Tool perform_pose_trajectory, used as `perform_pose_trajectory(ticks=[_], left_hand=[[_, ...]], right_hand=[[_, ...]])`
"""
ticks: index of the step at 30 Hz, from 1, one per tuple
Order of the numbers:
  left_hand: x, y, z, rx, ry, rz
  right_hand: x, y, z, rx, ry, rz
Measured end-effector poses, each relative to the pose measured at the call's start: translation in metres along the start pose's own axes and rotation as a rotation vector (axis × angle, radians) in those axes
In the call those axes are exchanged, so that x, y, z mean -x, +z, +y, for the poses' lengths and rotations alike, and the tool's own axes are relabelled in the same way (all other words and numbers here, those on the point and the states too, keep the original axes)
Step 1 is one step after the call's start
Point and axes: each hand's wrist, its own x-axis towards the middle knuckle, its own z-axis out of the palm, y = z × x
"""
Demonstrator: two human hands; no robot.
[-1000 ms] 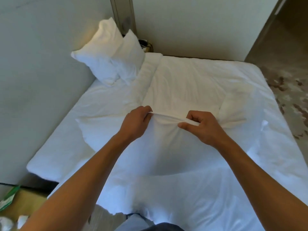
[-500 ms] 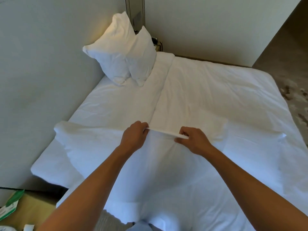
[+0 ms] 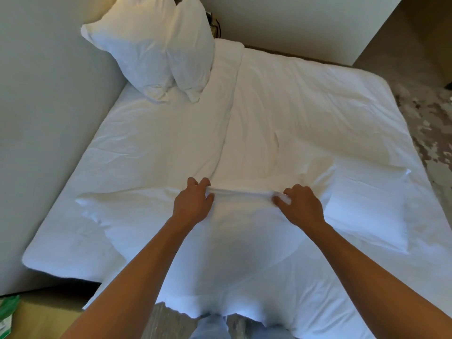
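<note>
Both hands, left hand (image 3: pixel 193 204) and right hand (image 3: pixel 302 206), pinch the gathered edge of the white sheet (image 3: pixel 241 193) taut between them, low over the bed (image 3: pixel 156 143), evidently to spread it flat.

You have a wide bed (image 3: pixel 137 148) before you, its mattress dressed in a wrinkled white sheet. Two plump white pillows (image 3: pixel 156 50) lean together at its far left corner. A thick white duvet (image 3: pixel 305 106) covers the right half, and a thin white cloth (image 3: pixel 232 253) lies spread across the near end.
</note>
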Motion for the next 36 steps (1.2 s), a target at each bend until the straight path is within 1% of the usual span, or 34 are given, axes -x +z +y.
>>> perform_pose_trajectory(ticks=[2,4,8,10,12,14,16,20,23,26,31,33,36], left_hand=[[-0.001,-0.004,-0.005,-0.01,-0.019,-0.018],[-0.001,-0.009,-0.008,-0.015,-0.028,-0.017],[0.002,-0.017,-0.012,-0.014,-0.018,0.017],[0.003,-0.021,-0.012,-0.026,-0.03,0.017],[0.004,-0.024,-0.009,-0.027,-0.033,0.01],[0.006,-0.026,-0.005,-0.015,-0.017,0.015],[0.009,-0.027,-0.002,-0.027,-0.014,0.025],[0.017,-0.026,0.003,-0.029,-0.057,0.065],[0.02,-0.028,0.01,-0.016,-0.097,0.096],[0.021,-0.031,0.018,-0.019,-0.138,0.101],[0.024,-0.04,0.028,-0.02,-0.156,0.106],[0.026,-0.042,0.03,-0.024,-0.152,0.112],[0.031,-0.043,0.028,-0.001,-0.161,0.114]], right_hand=[[-0.001,-0.002,-0.004,0.08,-0.001,0.049],[-0.003,-0.006,-0.005,0.105,0.001,0.054],[-0.009,-0.015,-0.001,0.041,0.0,-0.02],[-0.011,-0.016,0.005,0.018,-0.063,0.018],[-0.013,-0.013,0.015,-0.076,-0.106,0.039],[-0.017,-0.011,0.021,-0.177,-0.119,-0.001],[-0.02,-0.011,0.024,-0.251,-0.169,-0.02],[-0.02,-0.014,0.03,-0.31,-0.271,-0.075],[-0.024,-0.016,0.035,-0.348,-0.225,-0.169],[-0.031,-0.021,0.041,-0.447,-0.181,-0.224],[-0.037,-0.032,0.044,-0.432,-0.26,-0.27],[-0.036,-0.035,0.041,-0.424,-0.268,-0.255],[-0.036,-0.042,0.033,-0.532,-0.227,-0.139]])
